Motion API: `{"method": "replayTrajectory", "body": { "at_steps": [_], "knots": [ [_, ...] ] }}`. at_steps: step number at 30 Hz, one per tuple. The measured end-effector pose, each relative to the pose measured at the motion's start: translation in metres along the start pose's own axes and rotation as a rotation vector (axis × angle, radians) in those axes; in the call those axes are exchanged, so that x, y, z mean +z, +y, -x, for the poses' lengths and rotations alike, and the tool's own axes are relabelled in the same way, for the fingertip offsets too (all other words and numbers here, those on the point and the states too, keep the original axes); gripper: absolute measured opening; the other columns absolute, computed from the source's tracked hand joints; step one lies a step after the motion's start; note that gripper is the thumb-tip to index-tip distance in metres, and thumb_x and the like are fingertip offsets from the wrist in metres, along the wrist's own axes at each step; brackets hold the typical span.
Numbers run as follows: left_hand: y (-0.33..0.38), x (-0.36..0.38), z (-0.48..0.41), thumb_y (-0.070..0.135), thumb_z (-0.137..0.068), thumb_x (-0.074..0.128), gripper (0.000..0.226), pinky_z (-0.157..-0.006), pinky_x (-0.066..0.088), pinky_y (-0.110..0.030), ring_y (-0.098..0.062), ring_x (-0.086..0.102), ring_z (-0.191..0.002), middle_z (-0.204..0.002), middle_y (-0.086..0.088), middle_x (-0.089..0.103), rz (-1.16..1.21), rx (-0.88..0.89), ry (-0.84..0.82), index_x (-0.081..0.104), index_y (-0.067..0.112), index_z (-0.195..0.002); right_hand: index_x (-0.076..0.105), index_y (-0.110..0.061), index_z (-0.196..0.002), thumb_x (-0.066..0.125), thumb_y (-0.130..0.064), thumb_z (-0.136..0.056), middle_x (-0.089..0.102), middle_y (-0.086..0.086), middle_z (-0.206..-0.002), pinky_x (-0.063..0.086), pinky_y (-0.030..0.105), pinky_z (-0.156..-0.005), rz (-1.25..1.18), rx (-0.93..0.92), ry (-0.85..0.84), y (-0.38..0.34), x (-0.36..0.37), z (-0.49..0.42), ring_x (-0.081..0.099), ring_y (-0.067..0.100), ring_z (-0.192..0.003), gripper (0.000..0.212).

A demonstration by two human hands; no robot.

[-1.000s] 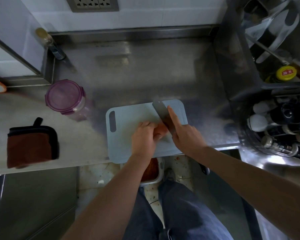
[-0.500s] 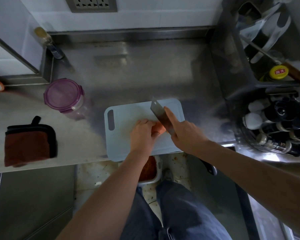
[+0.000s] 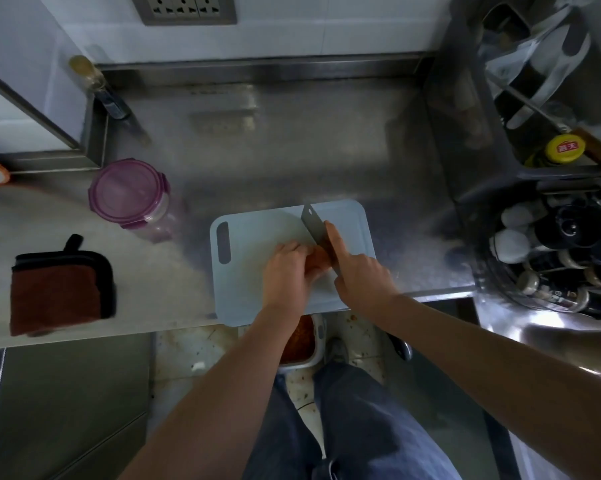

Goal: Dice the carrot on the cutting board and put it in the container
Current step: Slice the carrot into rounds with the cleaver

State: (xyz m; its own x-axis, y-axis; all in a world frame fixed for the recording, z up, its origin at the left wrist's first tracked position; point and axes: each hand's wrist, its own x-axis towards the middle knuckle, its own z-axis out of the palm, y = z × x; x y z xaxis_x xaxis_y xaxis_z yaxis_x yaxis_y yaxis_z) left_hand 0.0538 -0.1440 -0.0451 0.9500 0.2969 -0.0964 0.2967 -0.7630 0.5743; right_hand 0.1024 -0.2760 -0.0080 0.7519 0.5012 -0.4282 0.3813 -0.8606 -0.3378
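Both hands are over the board. Head view: my left hand curls round the carrot, an orange stub mid-board, mostly hidden. My right hand grips the knife, forefinger along the blade, just beside the carrot.

Pale blue cutting board, orange carrot, dark knife, purple-lidded jar, rust-brown cloth

Orange carrot (mostly hidden) mid-board; pale-blue cutting board flat
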Motion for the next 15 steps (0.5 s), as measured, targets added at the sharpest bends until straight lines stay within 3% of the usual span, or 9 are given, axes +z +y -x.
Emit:
{"method": "replayTrajectory", "body": {
  "at_steps": [5,11,15],
  "knots": [
    [0.002,-0.003,-0.003,0.023,-0.084,0.074,0.025,-0.085,0.045,-0.03,-0.019,0.055,-0.101,-0.102,-0.001,0.063,-0.038,-0.03,-0.059,0.068,0.014,-0.107,-0.022,-0.036,-0.149,0.046,-0.009,-0.094,0.052,0.0,-0.086,0.052,0.033,-0.067,-0.029,-0.021,0.049,0.001,0.01,0.003,0.054,0.016,-0.068,0.091],
    [0.003,-0.007,0.0,0.025,-0.083,0.075,0.037,-0.094,0.045,-0.032,-0.022,0.052,-0.109,-0.114,-0.004,0.057,-0.042,-0.022,-0.103,0.063,0.013,-0.115,-0.019,-0.034,-0.15,0.045,-0.014,-0.097,0.055,0.002,-0.071,0.053,0.038,-0.062,-0.085,-0.02,0.064,0.002,-0.001,-0.004,0.055,0.017,-0.058,0.086],
    [-0.005,-0.011,0.007,0.023,-0.079,0.078,0.047,-0.101,0.043,-0.035,-0.023,0.05,-0.114,-0.122,-0.005,0.054,-0.015,-0.031,-0.042,0.061,0.014,-0.122,-0.012,-0.031,-0.153,0.044,-0.017,-0.098,0.051,-0.001,-0.065,0.052,0.036,-0.056,-0.143,-0.052,0.118,0.004,-0.016,-0.003,0.054,0.016,-0.053,0.079]
  ]
}}
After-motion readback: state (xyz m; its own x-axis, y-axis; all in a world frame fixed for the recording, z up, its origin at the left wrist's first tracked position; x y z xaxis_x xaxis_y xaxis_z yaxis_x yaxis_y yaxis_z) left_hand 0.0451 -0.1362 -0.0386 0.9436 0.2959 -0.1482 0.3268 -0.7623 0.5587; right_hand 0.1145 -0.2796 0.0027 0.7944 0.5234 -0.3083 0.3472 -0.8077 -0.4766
